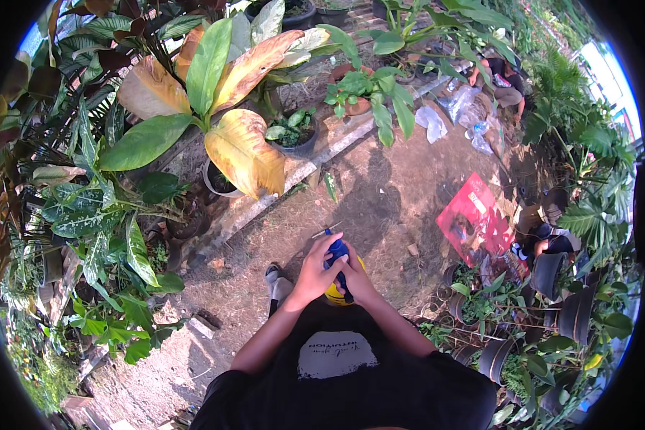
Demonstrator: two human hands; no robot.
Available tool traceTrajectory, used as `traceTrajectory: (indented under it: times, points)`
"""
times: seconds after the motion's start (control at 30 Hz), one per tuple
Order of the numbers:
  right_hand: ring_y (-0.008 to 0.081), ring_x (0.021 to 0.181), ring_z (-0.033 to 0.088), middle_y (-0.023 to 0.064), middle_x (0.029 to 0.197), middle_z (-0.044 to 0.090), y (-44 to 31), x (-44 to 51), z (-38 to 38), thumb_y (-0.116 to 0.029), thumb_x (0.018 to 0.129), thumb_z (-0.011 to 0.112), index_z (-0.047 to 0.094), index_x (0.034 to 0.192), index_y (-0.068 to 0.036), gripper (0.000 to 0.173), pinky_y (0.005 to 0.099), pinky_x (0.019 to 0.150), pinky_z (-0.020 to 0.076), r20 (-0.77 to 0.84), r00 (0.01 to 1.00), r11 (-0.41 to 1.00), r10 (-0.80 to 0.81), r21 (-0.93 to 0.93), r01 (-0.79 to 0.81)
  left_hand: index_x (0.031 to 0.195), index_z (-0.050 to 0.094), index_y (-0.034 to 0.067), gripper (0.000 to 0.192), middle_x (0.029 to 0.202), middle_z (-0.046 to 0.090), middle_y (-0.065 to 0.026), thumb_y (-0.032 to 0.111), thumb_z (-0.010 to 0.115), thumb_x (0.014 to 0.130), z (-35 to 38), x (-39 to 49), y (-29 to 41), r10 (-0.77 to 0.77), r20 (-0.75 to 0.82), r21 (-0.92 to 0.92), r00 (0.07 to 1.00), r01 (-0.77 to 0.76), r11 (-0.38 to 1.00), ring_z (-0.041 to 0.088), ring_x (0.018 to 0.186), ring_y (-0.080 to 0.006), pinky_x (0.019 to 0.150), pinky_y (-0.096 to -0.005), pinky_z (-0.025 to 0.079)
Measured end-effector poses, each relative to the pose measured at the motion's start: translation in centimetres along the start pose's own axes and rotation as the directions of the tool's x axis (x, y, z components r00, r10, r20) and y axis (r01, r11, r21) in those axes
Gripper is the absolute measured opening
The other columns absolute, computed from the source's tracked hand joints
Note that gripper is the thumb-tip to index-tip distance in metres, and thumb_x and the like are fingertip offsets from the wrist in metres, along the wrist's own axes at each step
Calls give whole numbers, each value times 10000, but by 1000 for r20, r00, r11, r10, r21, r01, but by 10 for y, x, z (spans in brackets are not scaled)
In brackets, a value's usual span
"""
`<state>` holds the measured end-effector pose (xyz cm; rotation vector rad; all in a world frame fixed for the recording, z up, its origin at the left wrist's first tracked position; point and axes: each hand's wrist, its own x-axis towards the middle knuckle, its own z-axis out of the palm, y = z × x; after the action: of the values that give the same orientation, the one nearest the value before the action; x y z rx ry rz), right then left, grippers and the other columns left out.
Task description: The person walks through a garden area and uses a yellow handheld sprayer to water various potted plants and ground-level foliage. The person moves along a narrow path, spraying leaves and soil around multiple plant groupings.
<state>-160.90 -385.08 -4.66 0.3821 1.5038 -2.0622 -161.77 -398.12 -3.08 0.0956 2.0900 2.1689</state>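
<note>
My left hand [316, 271] and my right hand [356, 274] meet in front of my body, both around the blue top of a sprayer [337, 250]. Its thin nozzle wand points up and to the left. Below the hands shows part of a yellow container [337, 295], mostly hidden by my hands and wrists. Ahead to the left, a potted plant with large yellowing leaves [244, 153] leans over a concrete curb [295, 177].
Potted plants line the left and the lower right, with black pots [548, 274] there. A red plastic sheet [475, 215] and clear plastic bags [431, 123] lie on the soil. Two people [502, 80] crouch or sit at the right, one far, one nearer.
</note>
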Motion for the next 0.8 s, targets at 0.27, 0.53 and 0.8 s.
traceTrajectory:
  times: [0.27,0.53,0.8]
  points:
    - [66,450,454,26,688,494,3,6,-7,-182,985,426,245,1411,-160,463,205,356,341,-28,1000,999,-3,49,4,1336,476,34,447,1137,569,-85,22,592,905,1,14,-6,-60,80,-45,995,64,997,561,1087,-152,950,-309,458]
    - [74,445,455,30,689,495,3,9,-8,-187,987,421,228,1417,-173,472,212,353,340,-19,1000,999,-12,48,13,1326,484,40,434,1144,574,-83,9,576,904,1,16,4,-114,106,-103,988,125,987,569,1053,-142,922,-295,464]
    - [82,448,451,38,693,498,2,-3,-3,-140,992,387,171,1452,-189,511,221,369,350,-1,1000,998,-15,68,15,1278,518,41,379,1150,575,-69,39,585,906,-9,13,5,-146,157,-78,977,159,984,570,967,-114,828,-266,479]
